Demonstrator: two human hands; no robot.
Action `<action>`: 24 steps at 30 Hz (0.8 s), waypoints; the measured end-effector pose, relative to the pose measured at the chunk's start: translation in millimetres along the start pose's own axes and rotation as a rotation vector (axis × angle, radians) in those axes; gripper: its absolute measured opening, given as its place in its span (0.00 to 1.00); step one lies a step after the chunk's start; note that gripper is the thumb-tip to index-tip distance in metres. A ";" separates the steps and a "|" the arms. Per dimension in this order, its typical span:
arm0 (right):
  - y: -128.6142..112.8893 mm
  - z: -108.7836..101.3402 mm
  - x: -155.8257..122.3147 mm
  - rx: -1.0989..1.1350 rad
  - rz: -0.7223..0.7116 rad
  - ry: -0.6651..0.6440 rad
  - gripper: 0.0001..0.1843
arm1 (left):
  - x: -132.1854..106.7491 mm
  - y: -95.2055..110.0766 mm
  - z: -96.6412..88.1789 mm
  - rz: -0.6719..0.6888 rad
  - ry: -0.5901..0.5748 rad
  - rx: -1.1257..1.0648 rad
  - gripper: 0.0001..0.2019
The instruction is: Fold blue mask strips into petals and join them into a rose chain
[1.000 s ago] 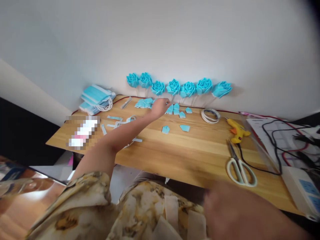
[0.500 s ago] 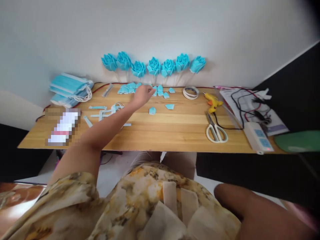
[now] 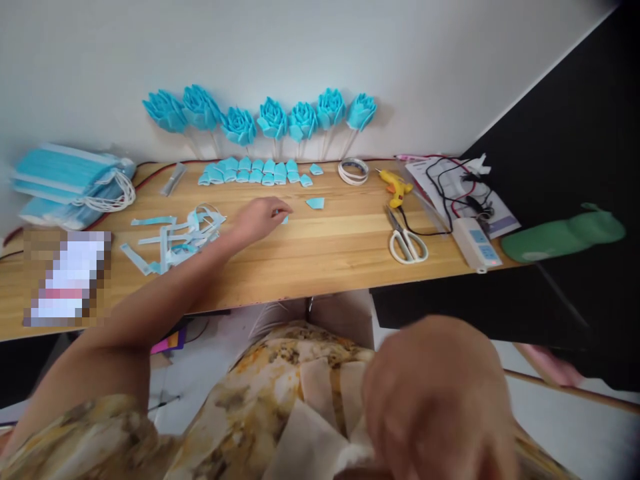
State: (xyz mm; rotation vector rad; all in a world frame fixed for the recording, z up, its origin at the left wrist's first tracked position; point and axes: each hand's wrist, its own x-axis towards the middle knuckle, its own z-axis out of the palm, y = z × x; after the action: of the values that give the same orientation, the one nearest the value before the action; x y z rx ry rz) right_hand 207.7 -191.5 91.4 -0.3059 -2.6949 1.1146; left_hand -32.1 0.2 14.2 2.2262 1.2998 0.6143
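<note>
My left hand point(image 3: 259, 219) is over the wooden table with its fingers drawn together at a small blue petal piece point(image 3: 285, 219), which it partly covers. Another cut petal piece point(image 3: 315, 203) lies just to its right. Behind the hand, folded blue petal pieces point(image 3: 257, 171) are lined up in rows. My right hand point(image 3: 440, 393) is raised close to the camera, in front of my body. It is blurred and looks curled into a fist; whatever it may hold is hidden.
Blue flowers point(image 3: 273, 119) on stems lean along the wall. To the left are face masks point(image 3: 65, 173), mask strips point(image 3: 193, 230) and a blurred-out phone point(image 3: 70, 277). Tape rolls point(image 3: 353, 172), a yellow glue gun point(image 3: 397, 190), scissors point(image 3: 407, 243), a power strip point(image 3: 475, 243) and a green bottle point(image 3: 565, 235) are at right.
My left hand has come back from the rows of petal pieces to the single piece nearer me. My right hand has risen into view. The camera view has shifted right.
</note>
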 end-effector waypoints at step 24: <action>198.2 -75.9 43.2 -0.191 0.806 0.786 0.09 | -16.4 -15.7 -14.9 -0.239 0.113 -0.436 0.19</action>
State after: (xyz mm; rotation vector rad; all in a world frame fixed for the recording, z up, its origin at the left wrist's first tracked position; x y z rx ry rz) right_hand 208.8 8.2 7.5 -1.5754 -1.9489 0.6360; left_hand -58.7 -4.8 14.1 1.6796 1.3129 0.8483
